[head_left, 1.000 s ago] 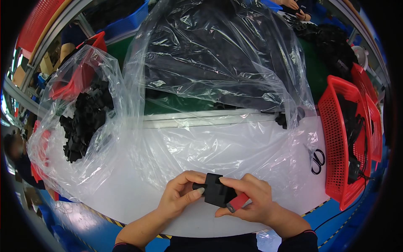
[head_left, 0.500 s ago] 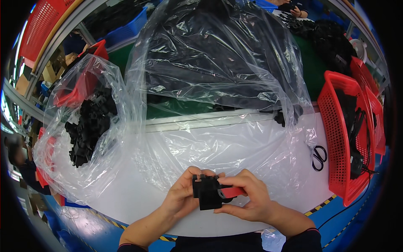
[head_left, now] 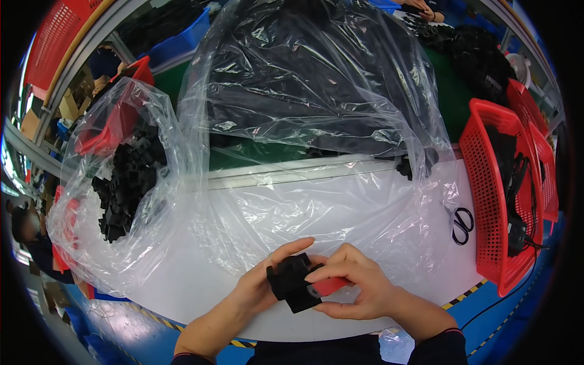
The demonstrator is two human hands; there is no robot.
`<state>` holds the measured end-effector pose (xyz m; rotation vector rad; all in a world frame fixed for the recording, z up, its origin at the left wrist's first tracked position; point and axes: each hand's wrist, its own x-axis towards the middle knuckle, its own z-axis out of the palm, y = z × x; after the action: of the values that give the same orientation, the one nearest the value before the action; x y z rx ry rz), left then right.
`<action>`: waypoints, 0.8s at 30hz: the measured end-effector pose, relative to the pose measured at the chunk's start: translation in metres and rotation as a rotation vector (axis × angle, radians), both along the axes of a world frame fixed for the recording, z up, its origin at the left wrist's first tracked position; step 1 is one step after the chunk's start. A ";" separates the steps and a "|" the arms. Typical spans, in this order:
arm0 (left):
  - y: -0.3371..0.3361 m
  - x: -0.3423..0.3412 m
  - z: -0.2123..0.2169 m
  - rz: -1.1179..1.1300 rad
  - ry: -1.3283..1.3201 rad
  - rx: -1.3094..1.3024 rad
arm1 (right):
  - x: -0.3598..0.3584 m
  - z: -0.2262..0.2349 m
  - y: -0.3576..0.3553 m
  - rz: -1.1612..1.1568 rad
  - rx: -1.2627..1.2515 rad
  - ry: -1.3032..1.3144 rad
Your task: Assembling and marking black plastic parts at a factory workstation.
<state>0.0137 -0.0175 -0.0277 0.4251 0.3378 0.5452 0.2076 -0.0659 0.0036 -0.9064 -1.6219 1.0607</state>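
Observation:
A blocky black plastic part (head_left: 291, 281) is held over the near edge of the table, between my two hands. My left hand (head_left: 254, 289) grips its left side, with the index finger stretched up along the far side. On the other side, my right hand (head_left: 366, 285) pinches a flat red piece (head_left: 331, 285) with a grey end that lies against the part. Part of the red piece is hidden under the right fingers, so its kind cannot be told. To the left, a clear plastic bag (head_left: 164, 213) holds many similar black parts (head_left: 131, 182).
A large clear bag (head_left: 316, 91) of dark items spreads across the green surface and the white table (head_left: 292, 325). Black-handled scissors (head_left: 462, 226) lie at the right, beside a red basket (head_left: 491, 243) with black cables. Another person's hands (head_left: 429, 9) show at the far right.
The black part has tilted and shifted slightly left and toward me. My left index finger has straightened, and my right fingers now cover more of the red piece.

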 end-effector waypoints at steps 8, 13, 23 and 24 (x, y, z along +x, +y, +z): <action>-0.009 -0.009 -0.002 0.195 0.085 0.278 | 0.003 -0.017 -0.004 -0.047 -0.358 0.432; -0.011 0.007 -0.001 0.247 0.253 0.801 | -0.010 -0.002 -0.010 -0.022 -0.451 0.444; -0.004 -0.008 0.001 0.046 0.450 0.821 | 0.010 -0.002 -0.001 0.086 -0.506 0.166; -0.002 -0.008 0.004 0.036 0.483 0.851 | 0.010 -0.002 0.000 0.094 -0.552 0.182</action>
<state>0.0056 -0.0195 -0.0240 1.3878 0.5706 0.6039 0.2179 -0.0655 0.0019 -1.0551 -1.2463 1.6519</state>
